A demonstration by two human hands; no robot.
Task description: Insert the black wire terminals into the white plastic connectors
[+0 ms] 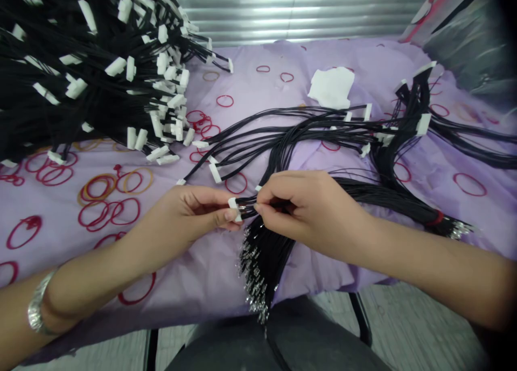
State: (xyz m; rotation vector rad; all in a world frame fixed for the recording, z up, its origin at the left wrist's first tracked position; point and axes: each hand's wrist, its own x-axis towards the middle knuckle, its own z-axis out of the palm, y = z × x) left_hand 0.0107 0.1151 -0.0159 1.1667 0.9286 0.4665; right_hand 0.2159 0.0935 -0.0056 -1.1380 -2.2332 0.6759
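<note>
My left hand (205, 209) pinches a small white plastic connector (233, 205) between thumb and fingers. Black wires run out of the connector's right side. Close beside it, my right hand (299, 204) has thumb and forefinger closed on a thin black wire whose metal terminal (242, 208) points at the connector. Whether the terminal's tip is inside the housing I cannot tell. Below my hands hangs a bundle of black wires (269, 252) with bare silvery terminals at the ends. Behind them lie black wires with white connectors (215, 172) fitted.
A large heap of black cables with white connectors (115, 67) fills the back left. Red and yellow rubber bands (97, 188) lie scattered on the purple cloth (202, 274). A banded wire bundle (435, 218) lies at right, a torn white paper piece (332, 86) behind.
</note>
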